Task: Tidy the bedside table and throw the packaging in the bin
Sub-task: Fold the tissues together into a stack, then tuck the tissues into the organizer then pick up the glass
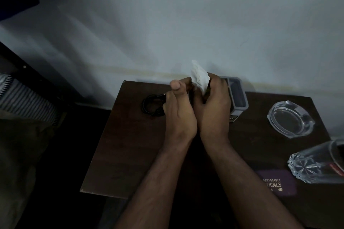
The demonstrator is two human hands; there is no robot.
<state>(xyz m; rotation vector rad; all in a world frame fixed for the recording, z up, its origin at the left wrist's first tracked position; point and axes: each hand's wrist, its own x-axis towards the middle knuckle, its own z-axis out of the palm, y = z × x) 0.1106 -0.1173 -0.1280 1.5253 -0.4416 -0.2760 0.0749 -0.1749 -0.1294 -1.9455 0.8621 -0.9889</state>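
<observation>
My left hand (178, 109) and right hand (214, 106) press together, both closed on a crumpled white wrapper (200, 78) above the bedside table (121, 154). At nine o'clock lies a coiled black cable (151, 106); bare tabletop runs beyond it to the left edge. At three o'clock: an open grey box (240, 98), contents unseen, then a glass ashtray (290, 119). At four o'clock: a tumbler (316, 161) and a purple case (275, 184) reading "TICALS".

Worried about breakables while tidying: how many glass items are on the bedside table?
2. A glass ashtray sits at the table's right, toward the wall; a cut-glass tumbler lies tipped at the right edge, partly out of frame. More may be outside the view.
</observation>
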